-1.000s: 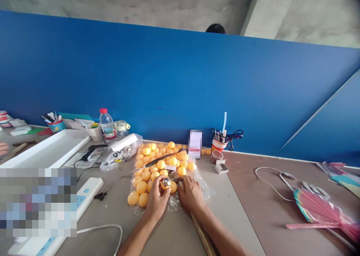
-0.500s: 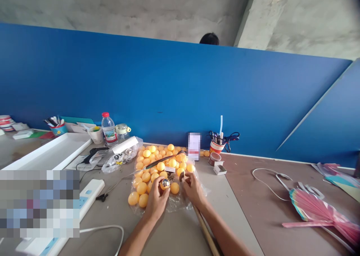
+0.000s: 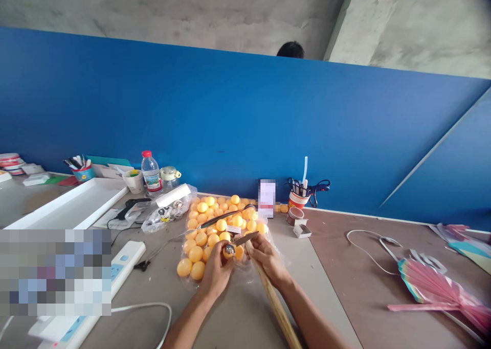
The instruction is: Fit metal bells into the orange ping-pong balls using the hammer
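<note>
Pinched in my left hand (image 3: pixel 218 270) is an orange ping-pong ball with a shiny silver round piece (image 3: pixel 229 250) on its upper side. My right hand (image 3: pixel 268 257) is closed on a dark, flat, blade-like strip (image 3: pixel 247 237), its narrow end pointing left towards that ball. Whether the tip touches the ball I cannot tell. A pale wooden stick (image 3: pixel 276 308) slants from beneath my right fingers to the bottom edge. Behind my hands, many orange ping-pong balls (image 3: pixel 195 254) lie in a clear plastic bag, with a long dark tool (image 3: pixel 222 217) across them.
On the left are a white power strip (image 3: pixel 128 257), a water bottle (image 3: pixel 151 172), a plastic bag of small things (image 3: pixel 164 216) and a white tray (image 3: pixel 69 203). To the right stand a pen cup (image 3: pixel 298 200) and a small open box (image 3: pixel 302 230). A pink fan (image 3: pixel 433 282) lies further right.
The dark strip in my right hand has swung into full view, now pointing left at the ball. My right hand has turned over the stick's upper end. The view has shifted slightly.
</note>
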Demonstrator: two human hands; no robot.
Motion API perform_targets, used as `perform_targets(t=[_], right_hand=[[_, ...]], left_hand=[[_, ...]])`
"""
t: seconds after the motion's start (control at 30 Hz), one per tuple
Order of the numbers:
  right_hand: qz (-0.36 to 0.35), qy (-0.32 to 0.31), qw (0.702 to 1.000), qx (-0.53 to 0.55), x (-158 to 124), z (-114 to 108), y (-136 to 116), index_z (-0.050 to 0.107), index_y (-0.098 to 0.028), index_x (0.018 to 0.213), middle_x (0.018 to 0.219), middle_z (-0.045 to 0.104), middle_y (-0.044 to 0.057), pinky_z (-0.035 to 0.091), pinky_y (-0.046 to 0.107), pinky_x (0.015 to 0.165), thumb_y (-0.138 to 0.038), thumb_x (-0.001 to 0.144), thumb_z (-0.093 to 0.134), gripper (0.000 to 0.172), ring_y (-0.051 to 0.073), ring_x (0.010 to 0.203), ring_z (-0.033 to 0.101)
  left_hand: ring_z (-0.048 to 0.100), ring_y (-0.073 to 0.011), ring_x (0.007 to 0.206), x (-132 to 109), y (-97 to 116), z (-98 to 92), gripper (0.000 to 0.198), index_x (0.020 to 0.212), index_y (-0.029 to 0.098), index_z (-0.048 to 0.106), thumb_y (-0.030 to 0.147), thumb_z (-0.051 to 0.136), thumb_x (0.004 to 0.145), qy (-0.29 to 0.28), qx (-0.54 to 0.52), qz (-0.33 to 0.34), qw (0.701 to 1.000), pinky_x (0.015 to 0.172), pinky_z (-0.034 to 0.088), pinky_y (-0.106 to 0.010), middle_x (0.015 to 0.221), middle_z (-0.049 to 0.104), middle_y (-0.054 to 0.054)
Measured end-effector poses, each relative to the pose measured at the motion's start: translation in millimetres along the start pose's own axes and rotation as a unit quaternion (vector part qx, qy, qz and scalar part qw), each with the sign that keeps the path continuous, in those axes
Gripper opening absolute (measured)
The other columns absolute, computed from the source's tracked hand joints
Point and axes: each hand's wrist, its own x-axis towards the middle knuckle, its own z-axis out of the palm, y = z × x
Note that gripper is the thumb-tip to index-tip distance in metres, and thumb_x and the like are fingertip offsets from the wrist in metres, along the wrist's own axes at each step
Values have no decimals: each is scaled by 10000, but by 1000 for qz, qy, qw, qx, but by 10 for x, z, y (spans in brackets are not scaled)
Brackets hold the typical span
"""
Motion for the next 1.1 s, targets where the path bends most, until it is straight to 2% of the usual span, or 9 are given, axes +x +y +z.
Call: perform_targets(t=[0.1,0.23,0.3,0.43,0.6,0.73,0.83,1.1], right_hand=[[13,-23,1000,-1,-30,42,14,610,-220,1029,925,660,56,461,288,630,-391,675,700,404,192,752,577],[-27,-5,1000,6,-32,53,7,614,-216,1051,974,664,65,458,283,627,-379,691,684,401,174,726,570],[-26,-14,1000,-8,-37,70,-5,612,-226,1058,990,661,59,463,284,629,-373,701,660,389,179,743,578],[9,-27,999,-43,-37,99,-30,619,-231,1004,931,656,47,472,294,625,-365,683,618,348,197,755,590],[-15,-1,1000,-15,-3,69,13,607,-221,996,875,637,31,451,281,602,-331,648,616,365,157,660,540],[43,-31,998,-34,-3,83,151,592,-227,994,710,566,-29,419,259,554,-246,685,556,311,125,559,491],[72,-24,996,-44,8,78,204,584,-213,980,641,526,-50,380,241,510,-223,654,555,328,113,518,463],[-13,-3,1000,5,43,-6,33,584,-189,967,639,505,-48,373,251,539,-282,683,584,300,98,525,421]], left_hand=[[651,-224,834,0,-9,5,361,1080,190,583,323,613,746,4,14,-7,1000,740,531,-368,921,684,-51],[646,-214,803,-1,-9,7,341,1071,185,579,328,598,762,-7,12,-15,1000,709,529,-351,908,679,-46],[645,-219,819,-2,-6,2,349,1079,184,583,324,600,760,-6,20,-14,1000,723,528,-358,925,680,-51],[649,-230,862,-6,5,-8,344,1077,189,601,301,598,752,3,30,-6,1000,766,527,-373,951,688,-55],[655,-242,874,-9,23,-11,353,1081,177,591,322,586,759,-10,44,-14,999,770,528,-381,977,692,-75],[649,-274,949,-6,20,-38,397,1098,176,589,385,594,760,-2,64,-28,998,832,517,-421,1047,690,-106],[630,-282,1030,-4,19,-53,400,1095,176,581,410,585,771,-9,65,-22,998,913,487,-438,1109,679,-120],[640,-225,956,-7,32,-10,346,1107,177,557,279,558,777,-39,92,-9,995,873,498,-370,1100,677,-95]])
